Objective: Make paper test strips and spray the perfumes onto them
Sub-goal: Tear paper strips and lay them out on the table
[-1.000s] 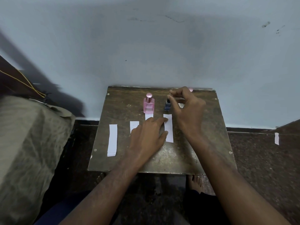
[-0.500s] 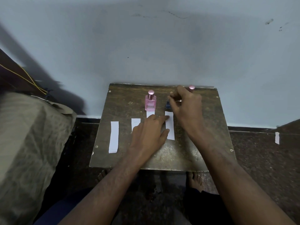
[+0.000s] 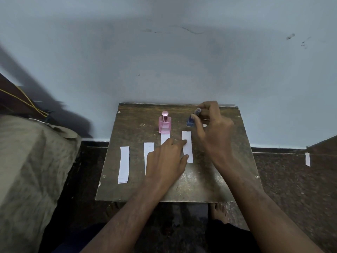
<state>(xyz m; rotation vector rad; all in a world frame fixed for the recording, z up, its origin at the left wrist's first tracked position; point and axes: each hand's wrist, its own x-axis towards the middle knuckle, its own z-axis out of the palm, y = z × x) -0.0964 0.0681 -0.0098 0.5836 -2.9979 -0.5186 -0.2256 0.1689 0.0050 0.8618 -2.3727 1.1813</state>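
Four featherlight strips lie before the pink bottle point(image 3: 165, 123); our flat left hand point(image 3: 166, 159) pins the rightmost strip point(image 3: 187, 146) while our right hand point(image 3: 212, 123) grips the small, breakable blue bottle point(image 3: 191, 122) just right of it.

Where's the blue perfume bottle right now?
Head view: the blue perfume bottle is at the table's far right, gripped by the right hand, tilted above the far end of the rightmost paper strip, right of the pink bottle.

Matt white paper strips point(image 3: 187, 146) on a worn, scuffed table point(image 3: 209, 179)
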